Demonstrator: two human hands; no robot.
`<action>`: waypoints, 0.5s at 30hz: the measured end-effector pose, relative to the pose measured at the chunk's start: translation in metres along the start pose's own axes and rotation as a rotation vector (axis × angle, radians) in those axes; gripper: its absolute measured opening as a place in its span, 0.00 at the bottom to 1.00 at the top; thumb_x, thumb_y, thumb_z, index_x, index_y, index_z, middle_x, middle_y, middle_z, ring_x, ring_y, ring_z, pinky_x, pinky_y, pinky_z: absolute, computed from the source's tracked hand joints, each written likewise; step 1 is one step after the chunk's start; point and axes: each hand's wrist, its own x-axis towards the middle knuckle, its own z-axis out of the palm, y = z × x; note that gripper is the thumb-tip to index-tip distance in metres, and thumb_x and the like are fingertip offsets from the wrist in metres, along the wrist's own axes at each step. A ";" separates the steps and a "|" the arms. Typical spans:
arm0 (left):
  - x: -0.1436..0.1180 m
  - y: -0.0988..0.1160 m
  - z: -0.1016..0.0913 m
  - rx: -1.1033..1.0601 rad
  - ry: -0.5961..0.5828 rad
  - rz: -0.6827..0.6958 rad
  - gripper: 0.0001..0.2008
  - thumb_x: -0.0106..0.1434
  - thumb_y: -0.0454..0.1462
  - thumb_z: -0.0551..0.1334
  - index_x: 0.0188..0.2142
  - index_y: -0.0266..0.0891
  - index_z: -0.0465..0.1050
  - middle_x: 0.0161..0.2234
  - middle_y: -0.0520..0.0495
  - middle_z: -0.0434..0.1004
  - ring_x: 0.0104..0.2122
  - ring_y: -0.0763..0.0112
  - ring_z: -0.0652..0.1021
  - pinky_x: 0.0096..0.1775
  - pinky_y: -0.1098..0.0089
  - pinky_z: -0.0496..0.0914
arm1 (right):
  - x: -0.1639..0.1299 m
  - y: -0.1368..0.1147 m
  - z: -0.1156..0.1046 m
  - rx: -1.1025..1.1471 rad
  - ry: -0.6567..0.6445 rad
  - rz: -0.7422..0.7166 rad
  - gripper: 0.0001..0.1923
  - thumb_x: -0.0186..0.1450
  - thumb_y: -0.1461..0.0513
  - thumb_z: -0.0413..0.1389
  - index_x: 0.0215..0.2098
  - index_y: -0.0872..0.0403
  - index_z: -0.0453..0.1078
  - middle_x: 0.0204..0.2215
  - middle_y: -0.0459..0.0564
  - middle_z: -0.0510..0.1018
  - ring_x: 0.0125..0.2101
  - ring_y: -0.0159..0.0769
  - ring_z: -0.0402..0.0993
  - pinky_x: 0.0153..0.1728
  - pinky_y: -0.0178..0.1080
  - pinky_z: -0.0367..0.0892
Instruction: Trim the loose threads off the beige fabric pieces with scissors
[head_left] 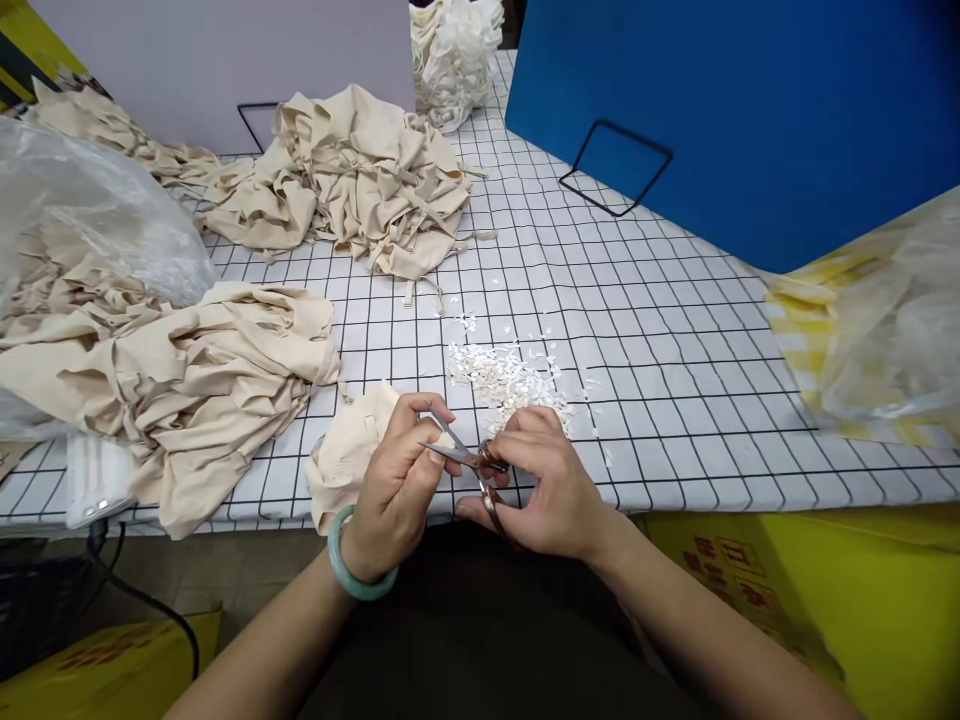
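My right hand (551, 480) has its fingers through the handles of a pair of scissors (472, 460), whose blades are spread and point left. Between the blades shows a pale bit of cloth at the fingertips of my left hand (401, 475). That hand is closed in a pinch on a beige fabric piece (349, 455), which hangs behind it over the table's near edge. A green bangle (349, 575) circles my left wrist. Just beyond the hands lies a scatter of small white clippings (510, 380) on the checked tablecloth (660, 400).
Beige fabric pieces lie in a left heap (217, 370) and a back heap (375, 180). A clear plastic bag (97, 200) stands at left. A blue panel (720, 110) with a wire stand (619, 165) is at back right. Yellow boxes (847, 590) sit below the table.
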 end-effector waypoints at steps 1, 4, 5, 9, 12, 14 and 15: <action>0.000 0.000 0.000 -0.006 -0.003 0.004 0.17 0.74 0.34 0.51 0.29 0.38 0.69 0.42 0.42 0.66 0.51 0.63 0.67 0.48 0.69 0.68 | 0.000 0.000 0.000 -0.001 0.002 -0.002 0.19 0.58 0.53 0.64 0.22 0.52 0.60 0.17 0.41 0.67 0.25 0.34 0.64 0.37 0.44 0.56; 0.001 -0.001 0.002 -0.015 -0.012 0.018 0.16 0.74 0.34 0.51 0.30 0.39 0.69 0.40 0.43 0.67 0.51 0.63 0.66 0.49 0.68 0.67 | 0.000 0.000 0.000 -0.011 0.005 -0.007 0.19 0.59 0.53 0.64 0.22 0.52 0.60 0.17 0.41 0.67 0.25 0.33 0.63 0.36 0.44 0.56; 0.001 -0.001 0.002 -0.013 -0.014 0.018 0.16 0.74 0.34 0.51 0.30 0.39 0.70 0.40 0.43 0.67 0.50 0.63 0.66 0.50 0.67 0.67 | 0.000 0.000 0.000 -0.013 0.006 -0.008 0.20 0.59 0.53 0.64 0.22 0.52 0.60 0.17 0.40 0.67 0.25 0.33 0.62 0.36 0.44 0.55; 0.000 -0.001 0.003 -0.002 -0.021 0.000 0.16 0.74 0.34 0.51 0.30 0.39 0.70 0.40 0.43 0.68 0.49 0.63 0.67 0.51 0.65 0.66 | 0.000 0.000 0.000 -0.022 0.020 -0.020 0.21 0.59 0.54 0.65 0.22 0.52 0.59 0.16 0.39 0.66 0.24 0.32 0.61 0.36 0.43 0.55; -0.001 -0.002 0.004 -0.008 -0.018 -0.004 0.16 0.74 0.34 0.51 0.31 0.39 0.70 0.40 0.43 0.68 0.49 0.62 0.67 0.50 0.65 0.67 | -0.001 0.001 0.001 -0.043 0.035 -0.028 0.21 0.59 0.54 0.66 0.22 0.53 0.60 0.16 0.39 0.67 0.24 0.32 0.63 0.36 0.43 0.56; 0.000 -0.003 0.004 -0.011 -0.018 -0.006 0.16 0.74 0.35 0.51 0.31 0.39 0.70 0.41 0.43 0.67 0.49 0.62 0.67 0.50 0.65 0.67 | -0.002 0.002 0.003 -0.061 0.051 -0.025 0.21 0.58 0.54 0.67 0.21 0.53 0.60 0.16 0.39 0.68 0.24 0.31 0.63 0.36 0.43 0.56; 0.000 -0.003 0.005 -0.011 -0.021 -0.010 0.16 0.74 0.35 0.51 0.31 0.39 0.70 0.41 0.43 0.67 0.49 0.62 0.67 0.50 0.65 0.67 | -0.003 0.002 0.003 -0.070 0.062 -0.022 0.21 0.58 0.54 0.67 0.21 0.53 0.60 0.16 0.40 0.68 0.24 0.31 0.63 0.36 0.43 0.56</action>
